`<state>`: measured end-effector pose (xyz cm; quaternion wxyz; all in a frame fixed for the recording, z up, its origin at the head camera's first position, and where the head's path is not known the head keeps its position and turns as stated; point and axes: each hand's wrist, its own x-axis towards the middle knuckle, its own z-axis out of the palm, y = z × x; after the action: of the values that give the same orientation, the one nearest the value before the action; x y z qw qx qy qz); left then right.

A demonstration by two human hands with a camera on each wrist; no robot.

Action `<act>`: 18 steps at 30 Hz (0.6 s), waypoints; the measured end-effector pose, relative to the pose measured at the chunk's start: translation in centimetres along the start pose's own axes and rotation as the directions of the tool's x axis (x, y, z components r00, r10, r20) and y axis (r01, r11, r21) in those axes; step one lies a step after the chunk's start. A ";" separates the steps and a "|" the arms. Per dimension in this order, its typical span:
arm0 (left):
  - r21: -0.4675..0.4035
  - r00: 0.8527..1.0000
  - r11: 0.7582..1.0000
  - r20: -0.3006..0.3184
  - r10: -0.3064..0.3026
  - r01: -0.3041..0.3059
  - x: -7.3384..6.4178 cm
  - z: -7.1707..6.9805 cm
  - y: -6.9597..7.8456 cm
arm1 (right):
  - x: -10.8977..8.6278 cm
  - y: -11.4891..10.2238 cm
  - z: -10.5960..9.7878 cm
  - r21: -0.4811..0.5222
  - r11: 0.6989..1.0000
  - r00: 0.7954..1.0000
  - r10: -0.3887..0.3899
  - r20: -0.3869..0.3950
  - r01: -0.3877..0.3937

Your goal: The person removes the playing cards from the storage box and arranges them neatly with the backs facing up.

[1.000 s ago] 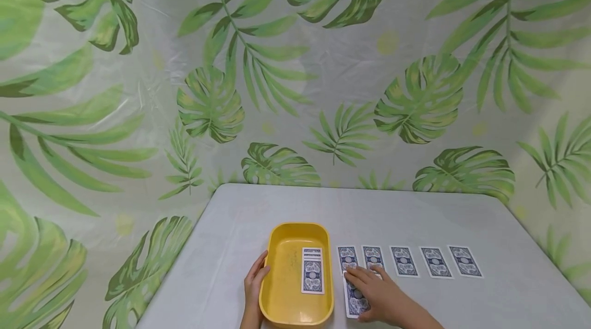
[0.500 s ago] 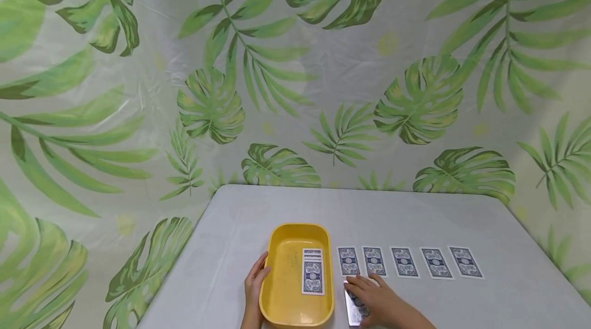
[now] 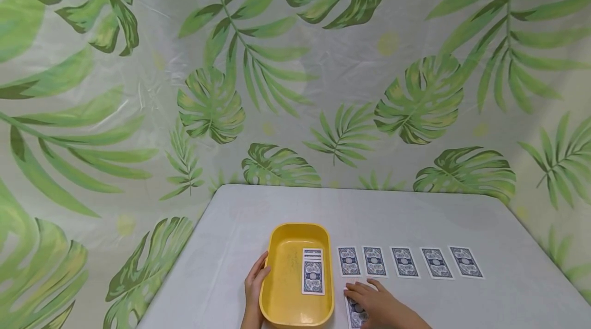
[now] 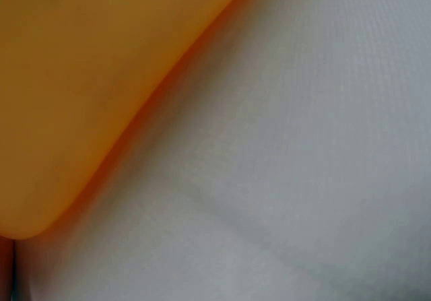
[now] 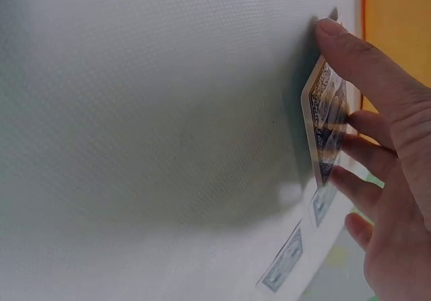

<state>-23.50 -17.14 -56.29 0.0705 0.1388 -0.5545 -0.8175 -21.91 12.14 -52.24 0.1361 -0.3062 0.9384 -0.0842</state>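
Observation:
My right hand (image 3: 376,303) holds a blue-backed playing card (image 3: 355,313) near the front of the table, right of the tray. In the right wrist view the thumb is at one end of that playing card (image 5: 330,116), fingertips along its far edge, and the card is tilted with a shadow beside it. My left hand (image 3: 254,285) grips the left rim of a yellow plastic tray (image 3: 277,298), thumb over the edge. Inside the tray lie several overlapping face-down cards (image 3: 313,277). The left wrist view shows mostly the tray's side (image 4: 94,79).
Several face-down cards (image 3: 405,262) lie in a spaced row right of the tray, beyond my right hand. A white cloth (image 3: 369,216) covers the table, and a leaf-printed curtain (image 3: 346,88) hangs behind its back edge.
My right hand has drawn its card toward the front edge, away from the row, uncovering the two nearest row cards. The left hand and tray have stayed put.

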 end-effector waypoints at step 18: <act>0.035 1.000 0.999 -0.004 0.008 -0.008 0.1 -0.1 -0.2 | 0.4 0.3 0.5 0.066 0.996 0.998 0.057 0.035 -0.060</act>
<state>-23.55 -17.14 -56.50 0.0723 0.1393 -0.5693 -0.8070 -22.24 12.13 -52.87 0.1641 -0.2752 0.9413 -0.1065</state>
